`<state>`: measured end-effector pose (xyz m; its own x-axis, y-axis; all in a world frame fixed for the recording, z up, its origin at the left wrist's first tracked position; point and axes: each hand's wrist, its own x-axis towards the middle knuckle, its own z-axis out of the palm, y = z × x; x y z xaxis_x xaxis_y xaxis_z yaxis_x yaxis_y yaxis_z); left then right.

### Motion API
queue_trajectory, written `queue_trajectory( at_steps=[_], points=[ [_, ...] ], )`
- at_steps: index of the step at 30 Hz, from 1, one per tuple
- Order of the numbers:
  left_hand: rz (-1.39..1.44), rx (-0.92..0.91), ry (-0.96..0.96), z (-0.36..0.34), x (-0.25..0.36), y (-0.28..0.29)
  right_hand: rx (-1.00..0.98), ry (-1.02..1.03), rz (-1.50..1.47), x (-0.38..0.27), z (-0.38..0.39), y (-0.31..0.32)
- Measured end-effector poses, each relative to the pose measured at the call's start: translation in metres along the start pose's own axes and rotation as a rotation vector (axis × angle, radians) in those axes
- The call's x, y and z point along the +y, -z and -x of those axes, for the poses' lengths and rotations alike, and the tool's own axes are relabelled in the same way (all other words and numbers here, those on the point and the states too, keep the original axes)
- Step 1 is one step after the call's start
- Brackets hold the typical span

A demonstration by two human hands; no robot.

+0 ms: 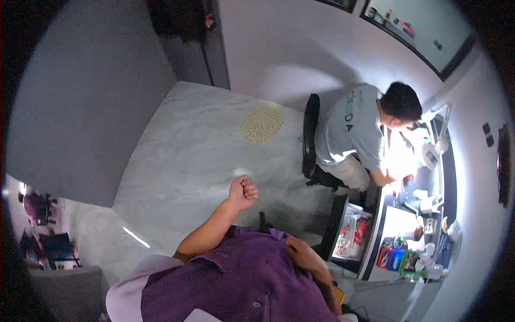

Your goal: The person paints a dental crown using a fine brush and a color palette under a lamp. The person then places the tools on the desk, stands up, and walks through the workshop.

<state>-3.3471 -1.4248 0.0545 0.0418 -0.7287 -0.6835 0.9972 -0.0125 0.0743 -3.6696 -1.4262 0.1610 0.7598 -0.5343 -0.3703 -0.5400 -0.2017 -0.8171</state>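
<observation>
My left hand [244, 193] is held out in front of me over the floor, its fingers curled into a fist. Nothing shows in it. My right hand [301, 253] is close against the front of my purple shirt [236, 284], on the side toward the open drawer [348, 236]. Its fingers are partly hidden, so I cannot tell whether they hold anything. Inside the drawer are a clear plastic tray [345, 235] and red packets [361, 231].
A person [348, 129] sits on a black chair [310, 134], bent over a brightly lit desk [394, 228] with a lamp [429, 155] and small coloured bins [396, 260]. A round woven mat [262, 123] lies on the marbled floor [177, 155]. A grey partition [91, 102] stands at left.
</observation>
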Motion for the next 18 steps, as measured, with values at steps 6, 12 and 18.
queue_trajectory(
  at_steps=[6, 12, 18],
  points=[
    [0.106, -0.212, -0.097, 0.023, 0.013, -0.067, 0.139, -0.125, 0.003, 0.017, 0.01, 0.021],
    [0.105, -0.221, -0.088, 0.001, -0.002, -0.104, 0.196, -0.296, 0.151, 0.041, 0.02, 0.033],
    [0.131, -0.253, -0.077, -0.013, -0.017, -0.107, 0.005, -0.096, -0.259, 0.066, 0.028, 0.048]
  ],
)
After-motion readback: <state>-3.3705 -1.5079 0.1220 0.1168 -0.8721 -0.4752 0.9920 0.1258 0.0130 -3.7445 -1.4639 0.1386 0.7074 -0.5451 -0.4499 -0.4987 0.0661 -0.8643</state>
